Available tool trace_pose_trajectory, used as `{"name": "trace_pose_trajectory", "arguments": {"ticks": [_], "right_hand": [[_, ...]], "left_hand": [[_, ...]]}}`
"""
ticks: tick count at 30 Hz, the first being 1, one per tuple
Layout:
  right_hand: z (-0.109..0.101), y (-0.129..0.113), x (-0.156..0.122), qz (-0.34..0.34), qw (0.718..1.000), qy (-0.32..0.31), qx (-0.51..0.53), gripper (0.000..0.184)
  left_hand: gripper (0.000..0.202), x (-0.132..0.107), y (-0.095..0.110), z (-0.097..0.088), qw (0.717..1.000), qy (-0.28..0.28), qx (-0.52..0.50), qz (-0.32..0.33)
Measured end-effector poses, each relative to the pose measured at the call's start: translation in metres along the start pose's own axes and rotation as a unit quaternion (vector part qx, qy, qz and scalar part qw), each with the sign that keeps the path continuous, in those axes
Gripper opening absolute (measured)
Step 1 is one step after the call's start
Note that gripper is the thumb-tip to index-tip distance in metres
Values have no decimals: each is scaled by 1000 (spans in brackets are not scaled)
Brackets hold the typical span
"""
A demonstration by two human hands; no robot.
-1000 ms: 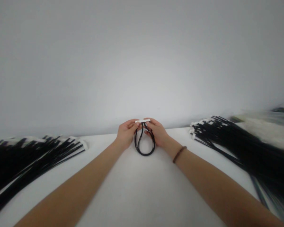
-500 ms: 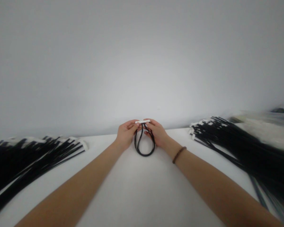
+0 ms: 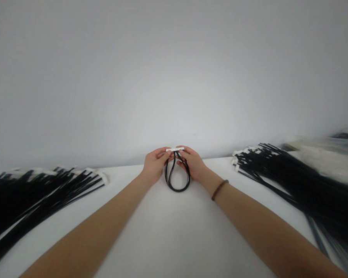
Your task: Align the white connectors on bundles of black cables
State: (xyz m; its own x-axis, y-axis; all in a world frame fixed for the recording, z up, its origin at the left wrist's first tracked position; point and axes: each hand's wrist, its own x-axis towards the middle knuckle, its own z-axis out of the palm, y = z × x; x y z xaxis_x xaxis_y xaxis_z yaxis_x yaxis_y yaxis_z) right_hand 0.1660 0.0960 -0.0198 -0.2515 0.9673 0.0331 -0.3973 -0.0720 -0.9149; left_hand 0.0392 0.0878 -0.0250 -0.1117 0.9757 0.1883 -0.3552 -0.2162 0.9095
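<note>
A black cable (image 3: 177,181) is bent into a loop that hangs down onto the white table (image 3: 168,231). Its white connector ends (image 3: 174,149) meet at the top, side by side. My left hand (image 3: 154,165) pinches the left end with closed fingers. My right hand (image 3: 193,163) pinches the right end the same way; a brown bead bracelet (image 3: 219,189) sits on that wrist. Both hands are stretched far out, near the wall.
A large pile of black cables with white ends (image 3: 31,193) lies on the table at the left. Another such pile (image 3: 295,181) spreads across the right side. A plain grey wall (image 3: 174,77) rises directly behind the table.
</note>
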Motion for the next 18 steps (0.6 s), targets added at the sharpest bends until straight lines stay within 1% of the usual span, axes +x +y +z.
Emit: {"name": "trace_pose_trajectory", "arguments": {"ticks": [9, 14, 16, 18], "right_hand": [[0, 0, -1, -1, 1000, -2, 2, 20], [-1, 1, 1, 2, 1000, -3, 16, 20], [-3, 0, 1, 16, 999, 0, 38, 19], [-4, -2, 1, 39, 996, 1, 75, 19]], "left_hand": [[27, 1, 0, -1, 1000, -1, 0, -2], [28, -2, 3, 3, 1000, 0, -9, -4], [24, -3, 8, 4, 999, 8, -34, -18], [16, -4, 15, 2, 997, 18, -58, -42]]}}
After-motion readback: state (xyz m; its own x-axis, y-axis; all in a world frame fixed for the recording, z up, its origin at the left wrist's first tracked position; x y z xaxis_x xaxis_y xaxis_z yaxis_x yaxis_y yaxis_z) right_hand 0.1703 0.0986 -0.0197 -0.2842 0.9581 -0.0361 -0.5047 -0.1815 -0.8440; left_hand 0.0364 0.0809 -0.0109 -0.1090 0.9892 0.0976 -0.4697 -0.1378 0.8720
